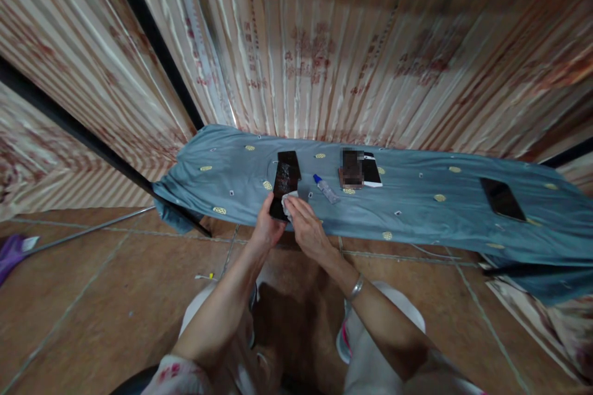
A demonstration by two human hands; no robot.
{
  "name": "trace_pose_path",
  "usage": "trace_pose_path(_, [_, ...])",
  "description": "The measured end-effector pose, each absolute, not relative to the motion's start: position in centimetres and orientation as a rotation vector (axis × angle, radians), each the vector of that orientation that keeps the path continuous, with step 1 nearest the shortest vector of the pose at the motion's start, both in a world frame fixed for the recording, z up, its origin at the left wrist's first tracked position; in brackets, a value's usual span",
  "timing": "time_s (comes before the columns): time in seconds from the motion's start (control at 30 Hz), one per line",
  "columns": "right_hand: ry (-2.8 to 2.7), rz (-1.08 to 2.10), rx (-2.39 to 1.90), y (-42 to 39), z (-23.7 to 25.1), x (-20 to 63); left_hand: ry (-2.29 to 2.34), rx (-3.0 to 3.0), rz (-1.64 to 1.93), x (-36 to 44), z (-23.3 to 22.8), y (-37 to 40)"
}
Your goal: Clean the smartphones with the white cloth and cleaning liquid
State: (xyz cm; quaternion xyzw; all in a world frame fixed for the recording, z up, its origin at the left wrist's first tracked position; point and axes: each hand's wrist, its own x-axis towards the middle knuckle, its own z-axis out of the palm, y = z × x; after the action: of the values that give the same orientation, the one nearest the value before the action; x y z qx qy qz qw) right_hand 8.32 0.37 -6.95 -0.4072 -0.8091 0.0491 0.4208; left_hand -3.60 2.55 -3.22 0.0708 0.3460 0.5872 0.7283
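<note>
Left hand: the left hand [267,225] grips the lower edge of a dark phone [283,188], fingers curled round it.
Right hand: the right hand [306,229] pinches a small white wipe [289,201] against the phone's screen.
Phone: lying near the front edge of the blue-cloth worktop [417,210].
Nearby: a small blue-capped bottle [325,189] just right of it; another dark phone [502,198] well apart, far right.

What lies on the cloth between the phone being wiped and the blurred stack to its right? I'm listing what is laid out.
A small clear bottle with a blue cap lies between the phone and the blurred stack, on the blue cloth, in the head view.
</note>
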Motion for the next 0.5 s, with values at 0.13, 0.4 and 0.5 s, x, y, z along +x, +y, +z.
trace_pose_path(0.13, [-1.972, 0.122, -1.089, 1.4, -7.4, 9.2, 0.768, 0.206, 1.233, -3.0, -3.3, 2.0])
trace_pose_path(0.4, [-1.880, 0.133, -1.195, 3.2, -8.2, 10.9, 0.767, 0.173, 1.145, -1.9, -2.6, 0.9])
trace_pose_path(0.5, [-1.855, 0.154, -1.235, 3.8, -8.4, 11.6, 0.785, 0.207, 1.096, -1.5, -2.7, 0.5])
